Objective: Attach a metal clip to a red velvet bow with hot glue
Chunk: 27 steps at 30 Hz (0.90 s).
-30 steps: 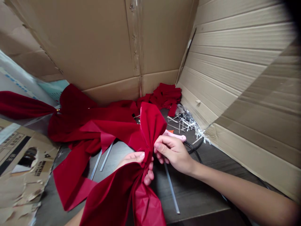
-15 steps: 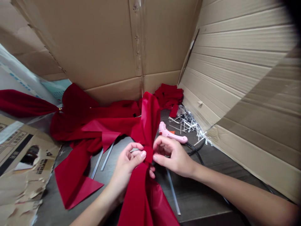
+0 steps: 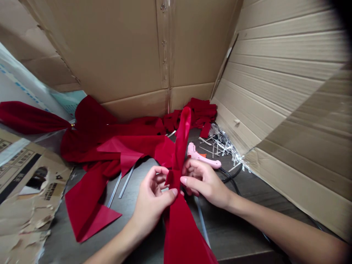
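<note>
A red fabric bow (image 3: 180, 220) stands edge-on between my two hands, one loop rising towards the cardboard wall, the other falling towards me. My left hand (image 3: 152, 201) pinches its gathered middle from the left with thumb and fingers. My right hand (image 3: 205, 181) pinches the same middle from the right. Both hands hover just above the dark table (image 3: 242, 212). A pink glue gun (image 3: 202, 158) lies right behind my right hand.
More red bows and ribbon pieces (image 3: 110, 146) lie to the left and at the back. Clear glue sticks (image 3: 121, 185) rest on the table. A heap of silver wire ties (image 3: 221, 141) sits by the cardboard wall (image 3: 288, 91). Torn cardboard (image 3: 24, 198) lies at left.
The bow has turned from broadside to edge-on and stands narrower. My left hand came up from under the fabric and now pinches its middle. The right hand stayed at the middle.
</note>
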Motion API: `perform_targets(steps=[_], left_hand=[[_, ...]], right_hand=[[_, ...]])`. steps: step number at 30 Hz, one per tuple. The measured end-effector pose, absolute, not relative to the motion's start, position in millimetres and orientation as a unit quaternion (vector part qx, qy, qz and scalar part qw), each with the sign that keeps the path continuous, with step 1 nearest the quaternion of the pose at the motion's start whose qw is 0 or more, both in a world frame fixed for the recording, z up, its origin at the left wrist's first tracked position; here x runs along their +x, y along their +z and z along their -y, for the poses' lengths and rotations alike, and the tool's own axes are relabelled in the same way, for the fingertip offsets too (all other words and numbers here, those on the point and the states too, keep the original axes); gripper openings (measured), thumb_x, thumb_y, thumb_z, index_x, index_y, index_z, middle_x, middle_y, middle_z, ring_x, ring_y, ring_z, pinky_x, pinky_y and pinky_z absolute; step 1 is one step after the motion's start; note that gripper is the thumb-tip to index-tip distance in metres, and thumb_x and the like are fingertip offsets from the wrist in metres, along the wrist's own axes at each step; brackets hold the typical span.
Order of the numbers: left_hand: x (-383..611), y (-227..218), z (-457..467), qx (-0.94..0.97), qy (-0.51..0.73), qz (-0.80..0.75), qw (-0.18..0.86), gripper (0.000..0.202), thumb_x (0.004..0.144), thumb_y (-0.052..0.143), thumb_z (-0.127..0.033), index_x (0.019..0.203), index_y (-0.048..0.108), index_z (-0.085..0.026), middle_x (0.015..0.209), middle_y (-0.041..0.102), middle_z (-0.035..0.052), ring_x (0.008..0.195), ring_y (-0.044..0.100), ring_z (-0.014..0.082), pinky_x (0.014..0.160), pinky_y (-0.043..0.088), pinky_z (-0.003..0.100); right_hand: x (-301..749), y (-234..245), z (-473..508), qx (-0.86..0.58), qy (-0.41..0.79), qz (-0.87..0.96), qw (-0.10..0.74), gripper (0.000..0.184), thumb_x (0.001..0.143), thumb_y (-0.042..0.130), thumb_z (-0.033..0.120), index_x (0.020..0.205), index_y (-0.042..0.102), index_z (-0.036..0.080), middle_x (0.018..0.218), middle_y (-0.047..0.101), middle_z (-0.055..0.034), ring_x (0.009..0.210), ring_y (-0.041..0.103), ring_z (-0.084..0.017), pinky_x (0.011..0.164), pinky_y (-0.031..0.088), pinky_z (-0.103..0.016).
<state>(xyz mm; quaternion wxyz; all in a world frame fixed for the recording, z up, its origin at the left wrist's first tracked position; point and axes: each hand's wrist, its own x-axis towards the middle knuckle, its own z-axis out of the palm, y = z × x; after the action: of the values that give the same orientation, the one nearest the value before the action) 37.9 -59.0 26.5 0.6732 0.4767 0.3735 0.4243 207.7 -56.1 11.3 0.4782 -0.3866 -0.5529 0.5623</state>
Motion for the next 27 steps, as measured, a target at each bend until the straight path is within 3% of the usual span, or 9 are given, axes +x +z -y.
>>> perform_targets(steps=[8,16,22,27], left_hand=[[41.7,29.4,59.4,0.491,0.431,-0.384,0.652,0.038,0.065,0.076,-0.013,0.091,0.049,-0.019,0.082,0.066,-0.0001,0.074,0.070,0.0166,0.073,0.055,0.030],[40.5,30.4,61.0,0.509,0.416,-0.393,0.643,0.056,0.065,0.076,-0.016,0.107,0.040,-0.023,0.083,0.069,0.0013,0.067,0.069,0.0180,0.060,0.052,0.026],[42.6,31.1,61.6,0.524,0.436,-0.410,0.606,0.049,0.065,0.076,-0.018,0.103,0.044,-0.021,0.082,0.069,0.0010,0.062,0.066,0.0144,0.057,0.049,0.023],[41.6,33.0,61.4,0.532,0.444,-0.420,0.586,0.042,0.067,0.076,-0.020,0.099,0.048,-0.021,0.072,0.067,-0.0030,0.061,0.065,0.0132,0.057,0.049,0.021]], right_hand=[[207.3,3.3,55.4,-0.369,0.598,0.523,0.483,0.028,0.080,0.063,0.041,0.080,0.052,0.015,0.062,0.058,0.0012,0.042,0.053,-0.009,0.036,0.034,-0.018],[206.9,5.9,54.0,-0.376,0.621,0.508,0.463,0.032,0.077,0.069,0.040,0.085,0.055,0.013,0.059,0.059,0.0012,0.042,0.050,-0.008,0.034,0.033,-0.016],[207.7,6.3,54.9,-0.351,0.649,0.478,0.476,0.034,0.079,0.066,0.045,0.082,0.055,0.013,0.056,0.059,0.0006,0.040,0.049,-0.008,0.035,0.033,-0.017],[206.3,8.2,56.3,-0.367,0.638,0.493,0.464,0.036,0.072,0.074,0.040,0.088,0.055,0.013,0.065,0.061,0.0001,0.043,0.050,-0.008,0.035,0.033,-0.017]])
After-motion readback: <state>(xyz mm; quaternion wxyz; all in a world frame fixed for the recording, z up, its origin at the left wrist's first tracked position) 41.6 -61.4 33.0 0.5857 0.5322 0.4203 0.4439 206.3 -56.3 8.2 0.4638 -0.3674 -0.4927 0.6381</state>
